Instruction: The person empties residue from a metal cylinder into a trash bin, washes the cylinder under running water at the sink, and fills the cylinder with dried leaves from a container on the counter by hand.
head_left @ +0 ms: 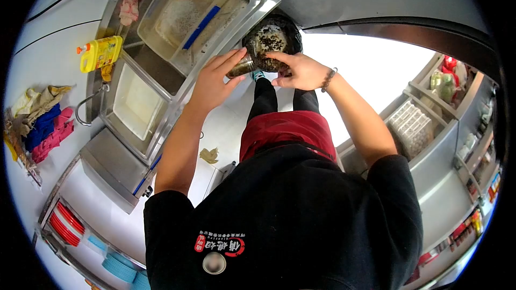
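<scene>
My left hand [215, 78] is wrapped round a small clear cylindrical container [242, 67] with dark contents, tilted on its side. Its mouth is turned toward a black-lined waste bin [294, 40], which holds dark wet scraps and a pale patch. My right hand [301, 71], with a beaded bracelet on the wrist, is held over the bin's near edge. The index finger stretches toward the container and the thumb stands apart from it. Nothing shows in that hand; whether the fingertip touches the container I cannot tell.
On the left, a steel sink [172, 94] holds a clear plastic tub [161, 21] with a blue-handled tool [201, 28], and a white basin [138, 99]. A yellow jug [102, 53] stands behind it. Stacked plates [67, 224] sit lower left; shelving with a white basket [409, 121] is right.
</scene>
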The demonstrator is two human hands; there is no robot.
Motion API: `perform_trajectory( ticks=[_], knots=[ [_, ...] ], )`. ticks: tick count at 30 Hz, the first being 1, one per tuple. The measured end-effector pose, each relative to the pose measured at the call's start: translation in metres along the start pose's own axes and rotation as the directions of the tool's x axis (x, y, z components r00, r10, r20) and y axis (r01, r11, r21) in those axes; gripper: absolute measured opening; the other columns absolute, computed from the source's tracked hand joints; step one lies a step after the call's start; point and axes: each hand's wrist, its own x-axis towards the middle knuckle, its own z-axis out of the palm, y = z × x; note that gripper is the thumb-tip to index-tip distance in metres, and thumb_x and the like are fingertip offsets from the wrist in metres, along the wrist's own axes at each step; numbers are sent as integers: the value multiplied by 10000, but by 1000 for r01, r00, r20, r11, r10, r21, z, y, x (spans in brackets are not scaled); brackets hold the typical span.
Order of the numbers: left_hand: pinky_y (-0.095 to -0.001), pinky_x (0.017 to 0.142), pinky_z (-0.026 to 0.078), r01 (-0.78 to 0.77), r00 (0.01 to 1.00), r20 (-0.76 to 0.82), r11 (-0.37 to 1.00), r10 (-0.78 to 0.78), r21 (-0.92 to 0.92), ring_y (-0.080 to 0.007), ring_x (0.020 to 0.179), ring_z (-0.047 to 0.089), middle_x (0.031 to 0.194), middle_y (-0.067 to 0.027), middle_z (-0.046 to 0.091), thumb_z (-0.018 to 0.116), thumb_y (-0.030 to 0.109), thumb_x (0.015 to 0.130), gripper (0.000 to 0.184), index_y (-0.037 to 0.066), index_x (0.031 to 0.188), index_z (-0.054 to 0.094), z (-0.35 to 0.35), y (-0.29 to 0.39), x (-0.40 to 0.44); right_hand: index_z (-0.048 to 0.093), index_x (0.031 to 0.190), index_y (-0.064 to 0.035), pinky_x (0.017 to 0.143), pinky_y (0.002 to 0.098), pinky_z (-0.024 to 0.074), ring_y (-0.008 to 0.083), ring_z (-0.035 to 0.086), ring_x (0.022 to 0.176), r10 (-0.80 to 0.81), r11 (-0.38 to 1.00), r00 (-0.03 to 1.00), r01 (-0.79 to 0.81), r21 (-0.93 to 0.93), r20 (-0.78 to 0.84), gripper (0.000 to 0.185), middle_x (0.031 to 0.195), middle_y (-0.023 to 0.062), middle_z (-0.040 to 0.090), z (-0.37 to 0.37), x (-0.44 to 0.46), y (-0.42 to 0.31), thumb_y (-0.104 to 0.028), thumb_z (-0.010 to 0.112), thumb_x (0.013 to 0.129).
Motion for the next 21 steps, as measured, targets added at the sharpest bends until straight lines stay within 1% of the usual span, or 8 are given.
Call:
perform_trajectory(
  ticks=[2,3,6,9,13,17,19,21],
  knots=[
    [-406,1073,537,14,1000,-21,1000,-15,-23,-323,1246,671,1471,-102,674,874,105,827,738,149,1523,634,-1,2,-2,501,1580,-116,803,484,578,418,746,805,135,963,991,-129,-238,5,667,820,232,737,-5,4,-14,-366,748,1012],
    [-398,1067,540,29,999,-41,999,-31,-46,-308,1251,679,1472,-112,674,883,104,827,737,144,1521,637,-1,3,-3,495,1605,-128,911,560,550,487,716,956,217,944,976,-201,-262,33,644,896,308,728,-8,6,-22,-387,676,1044],
    [-386,1048,557,84,993,-64,981,-97,-174,-277,1264,690,1476,-130,674,899,82,818,745,133,1515,643,-6,10,-9,558,1566,-152,909,573,552,487,719,951,212,924,977,-207,-320,-21,579,918,295,738,-5,8,-21,-411,654,1057],
    [-381,1047,568,100,984,-108,939,-143,-328,-268,1271,694,1477,-137,673,910,63,806,750,127,1507,651,-4,4,-18,723,1359,-146,880,561,566,473,724,919,141,925,983,-172,-338,-113,413,915,268,746,2,9,-12,-427,617,1075],
    [-385,1111,545,45,990,-119,958,-82,-285,-287,1332,666,1510,-124,656,909,21,789,794,114,1524,623,-10,9,-18,790,1127,-111,836,528,581,435,730,906,105,901,976,-174,-397,-189,334,954,226,757,8,13,-3,-403,641,1063],
    [-382,1102,550,0,990,-138,984,-25,-176,-283,1313,673,1497,-130,662,903,21,791,766,117,1506,644,-6,8,-15,760,1074,-37,838,446,590,354,713,943,-63,944,945,-48,-326,-320,239,960,159,747,8,9,-27,-267,741,1013],
    [-382,1098,552,-4,989,-146,989,-18,-151,-282,1311,672,1492,-130,663,902,20,787,760,120,1498,653,-5,11,-11,720,1211,-36,839,432,587,342,719,937,-74,997,958,62,-53,-275,307,1062,152,730,2,7,-44,-188,800,957],
    [-376,1098,550,-2,993,-113,980,-20,-197,-280,1311,671,1483,-129,668,894,14,786,737,123,1480,673,-8,18,-6,678,1279,-34,856,449,586,338,721,962,-135,991,964,129,-39,-231,381,1063,178,727,1,9,-47,-178,794,946]
  ],
)
